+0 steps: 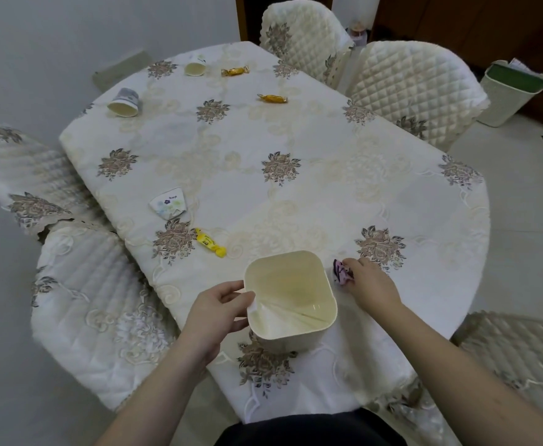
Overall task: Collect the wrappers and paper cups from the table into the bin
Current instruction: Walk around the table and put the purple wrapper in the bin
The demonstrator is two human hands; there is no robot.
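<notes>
Pinching a crumpled purple wrapper (pixel 341 272) in right hand (pixel 371 286), left hand (pixel 217 312) gripping square cream plastic bin (pixel 291 296).
Leaving bin seemingly empty; three paper cups, three yellow wrappers still waiting.

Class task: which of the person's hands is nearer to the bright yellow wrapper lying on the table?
Left. The left hand grips the bin's left rim, just below the yellow wrapper. The right hand, holding a purple wrapper, is beyond the bin's far side.
</notes>
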